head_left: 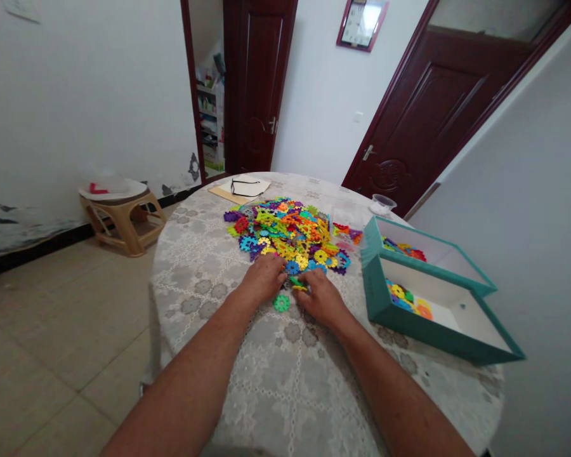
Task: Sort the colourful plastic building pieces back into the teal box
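Note:
A heap of colourful plastic gear-shaped pieces (pixel 290 228) lies in the middle of the table. At the heap's near edge is my left hand (pixel 265 277), its fingers curled and pressed together; what they hold, if anything, is hidden. Beside it, my right hand (pixel 322 297) pinches a few flat gear pieces (pixel 299 287), green and yellow, between thumb and fingers. A single green gear piece (pixel 282 303) lies flat on the tablecloth just below and between the two hands.
Two teal boxes (pixel 438 339) with gear pieces inside stand on the right. A clear plastic bowl (pixel 383 202) is behind them. Glasses (pixel 245 188) rest on papers at the far left of the round table (pixel 276 393). A stool (pixel 124 219) stands by the wall.

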A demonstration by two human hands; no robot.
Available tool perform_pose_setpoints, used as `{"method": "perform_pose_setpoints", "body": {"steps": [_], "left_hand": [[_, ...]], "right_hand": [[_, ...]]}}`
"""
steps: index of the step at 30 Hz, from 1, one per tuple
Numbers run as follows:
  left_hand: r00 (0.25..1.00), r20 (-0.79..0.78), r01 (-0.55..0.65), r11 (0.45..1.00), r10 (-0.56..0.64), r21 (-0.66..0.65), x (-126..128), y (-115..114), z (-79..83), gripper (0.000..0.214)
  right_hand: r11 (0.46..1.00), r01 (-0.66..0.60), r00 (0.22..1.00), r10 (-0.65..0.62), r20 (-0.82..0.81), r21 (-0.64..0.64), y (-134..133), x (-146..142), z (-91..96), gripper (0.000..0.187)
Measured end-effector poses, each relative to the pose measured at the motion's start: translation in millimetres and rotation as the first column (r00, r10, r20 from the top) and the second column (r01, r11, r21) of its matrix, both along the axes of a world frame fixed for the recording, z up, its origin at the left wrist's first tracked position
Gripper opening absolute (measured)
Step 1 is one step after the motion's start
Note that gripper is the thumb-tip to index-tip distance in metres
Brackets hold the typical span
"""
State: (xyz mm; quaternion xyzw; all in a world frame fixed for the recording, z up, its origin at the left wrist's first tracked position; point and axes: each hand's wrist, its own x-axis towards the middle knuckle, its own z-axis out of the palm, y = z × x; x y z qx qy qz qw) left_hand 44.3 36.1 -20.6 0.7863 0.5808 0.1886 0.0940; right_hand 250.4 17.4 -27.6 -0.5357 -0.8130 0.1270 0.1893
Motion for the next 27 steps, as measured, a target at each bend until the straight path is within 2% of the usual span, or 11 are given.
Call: {"method": "perform_pose_setpoints", "body": {"steps": [3,6,9,16,18,20,22,25,27], "left_hand": [[1.0,-0.009,0.0,1.0,0.0,-0.002,0,0,-1.0,0.028],[1.0,-0.014,0.017,1.0,-0.017,0.003,-1,0,-1.3,0.029],[0.999,-0.018,0.032,0.999,-0.031,0.006,-1,0,-1.0,0.029],[0.997,-0.063,0.042,0.999,-0.042,0.0,0,0,0.8,0.03],[0.997,-0.063,0.043,0.999,-0.043,0.0,0,0,1.0,0.03],[0.997,-0.064,0.045,0.999,-0.044,0.003,0,0,0.6,0.03],[0.997,-0.068,0.045,0.999,-0.044,0.008,-1,0,0.0,0.031],[0.996,-0.065,0.054,0.999,-0.053,0.011,0,0,-0.2,0.032],[0.997,-0.055,0.055,0.999,-0.054,0.003,0,0,0.6,0.032]], "right_hand": [[1.0,-0.022,1.0,0.021,-0.018,-0.017,3,1,0.7,0.013],[0.998,-0.054,0.995,0.056,-0.077,0.031,4,5,-0.2,0.011],[0.997,-0.014,0.982,0.029,-0.189,0.076,2,11,-0.5,0.01],[0.998,0.052,0.953,-0.063,-0.295,-0.048,-1,21,4.1,0.015],[0.996,0.024,0.942,-0.049,-0.332,-0.08,-2,22,5.8,0.016],[0.99,-0.055,0.93,0.004,-0.368,-0.128,-5,23,7.2,0.017],[0.982,-0.107,0.93,0.043,-0.366,-0.156,-8,21,8.0,0.022],[0.985,-0.084,0.959,0.038,-0.282,-0.154,-12,15,7.5,0.04],[0.988,-0.086,0.977,0.059,-0.205,-0.127,-13,8,6.5,0.043]]}}
